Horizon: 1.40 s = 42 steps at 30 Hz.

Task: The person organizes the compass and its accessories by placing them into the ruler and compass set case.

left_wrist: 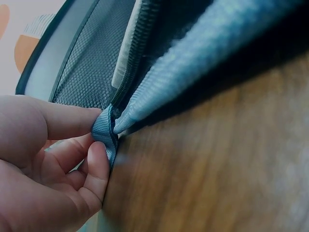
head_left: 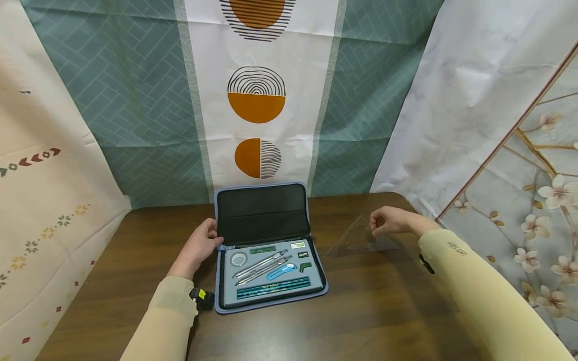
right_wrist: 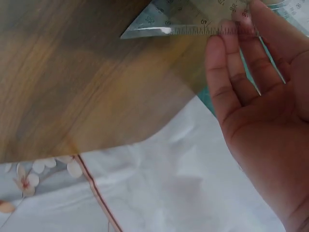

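On the table lies a blue zip case [head_left: 270, 305], its black-lined lid [head_left: 261, 213] raised at the back. My left hand [head_left: 201, 245] is at the case's left side, by the hinge. In the left wrist view, the thumb and a finger pinch a small blue fabric tab [left_wrist: 102, 128] at the zip's end. To the right of the case, my right hand [head_left: 389, 220] holds a clear set square [right_wrist: 186, 21] by its edge, a little above the table. Degree and ruler marks show on the set square in the right wrist view. Its outline is faint in the head view.
The case's grey tray [head_left: 229, 296] holds two metal compasses [head_left: 262, 265], a blue utility knife [head_left: 282, 271], dark green pencils [head_left: 273, 287], a white eraser [head_left: 298, 245], a round dial-like piece [head_left: 239, 258] and small green pieces [head_left: 305, 266]. Patterned cloths [head_left: 149, 100] hang around the wooden table [head_left: 361, 311].
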Each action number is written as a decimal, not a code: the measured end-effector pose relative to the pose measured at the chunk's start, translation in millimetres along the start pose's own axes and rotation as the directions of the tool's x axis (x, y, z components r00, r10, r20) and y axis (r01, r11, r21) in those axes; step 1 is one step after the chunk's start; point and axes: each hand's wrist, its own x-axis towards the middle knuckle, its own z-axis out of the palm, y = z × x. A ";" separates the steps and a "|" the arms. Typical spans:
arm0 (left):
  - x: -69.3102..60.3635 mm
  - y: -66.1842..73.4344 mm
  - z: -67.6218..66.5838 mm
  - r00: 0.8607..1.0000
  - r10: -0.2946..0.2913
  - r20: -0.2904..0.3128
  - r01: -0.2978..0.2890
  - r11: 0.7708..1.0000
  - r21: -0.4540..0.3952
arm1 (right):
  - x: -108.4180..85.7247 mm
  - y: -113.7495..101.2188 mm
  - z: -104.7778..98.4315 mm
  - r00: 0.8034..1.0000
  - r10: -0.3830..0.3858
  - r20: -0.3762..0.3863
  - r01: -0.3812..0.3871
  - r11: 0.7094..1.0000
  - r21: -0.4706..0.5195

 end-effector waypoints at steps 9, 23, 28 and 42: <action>-0.7 -2.0 -0.1 1.000 0.000 -0.004 0.000 1.000 -0.002 | -14.8 2.9 -13.2 0.992 -0.047 -0.119 0.049 0.999 0.007; 1.1 -0.5 -0.8 1.000 -0.029 0.007 0.029 1.000 -0.005 | 13.8 -41.9 -20.4 0.946 -0.080 -0.314 0.110 0.991 0.078; 2.1 -2.4 -0.1 1.000 -0.031 0.001 0.031 0.999 -0.007 | 35.0 -64.8 -20.5 0.939 -0.099 -0.331 0.138 0.986 0.096; 1.0 -2.2 0.0 1.000 -0.021 -0.009 0.021 1.000 0.006 | 89.9 -121.6 -15.6 0.920 -0.200 -0.337 0.258 0.956 0.136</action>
